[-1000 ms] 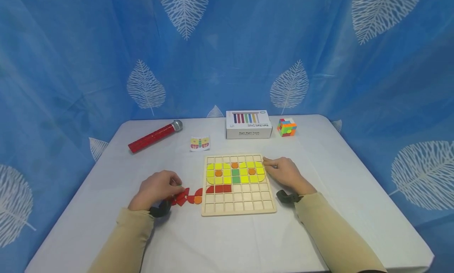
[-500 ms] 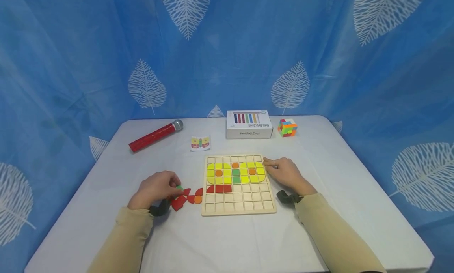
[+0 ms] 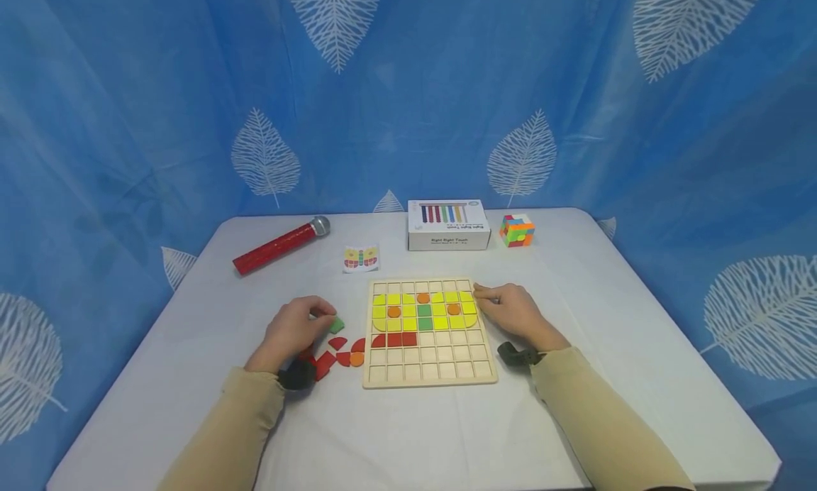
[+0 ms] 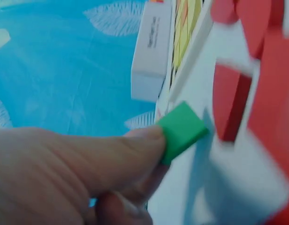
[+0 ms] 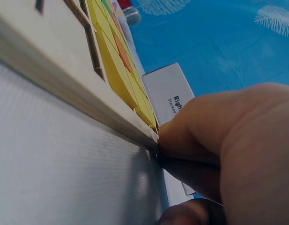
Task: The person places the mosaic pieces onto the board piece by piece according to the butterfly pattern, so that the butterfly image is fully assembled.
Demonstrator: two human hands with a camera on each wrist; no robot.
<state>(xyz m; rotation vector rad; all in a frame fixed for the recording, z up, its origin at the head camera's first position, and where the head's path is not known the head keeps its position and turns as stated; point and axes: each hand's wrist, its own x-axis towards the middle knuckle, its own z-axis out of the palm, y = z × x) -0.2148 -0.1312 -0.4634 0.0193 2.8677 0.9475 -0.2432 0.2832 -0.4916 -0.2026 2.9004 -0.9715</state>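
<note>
My left hand [image 3: 292, 331] pinches a small green square tile [image 4: 182, 130] between thumb and fingers, above the table left of the wooden grid board [image 3: 430, 372]. Below it lie loose red tiles [image 3: 324, 365], some partly hidden by the hand, and an orange round tile [image 3: 357, 359]. My right hand [image 3: 515, 312] grips the board's far right corner with thumb and finger. On the board sit yellow tiles [image 3: 409, 323], orange rounds [image 3: 423, 298], two green squares [image 3: 424, 316] and a short row of red tiles [image 3: 401, 339].
A picture card [image 3: 360, 258] with a butterfly-like pattern lies behind the board. Farther back are a red microphone [image 3: 279, 247], a white box [image 3: 449, 225] and a colourful puzzle cube [image 3: 516, 230]. A blue leaf-patterned cloth [image 3: 396, 136] hangs behind the white table.
My left hand has picked the green tile from the loose pile and moved it away from me, uncovering more red tiles. My right hand has stayed at the board's corner.
</note>
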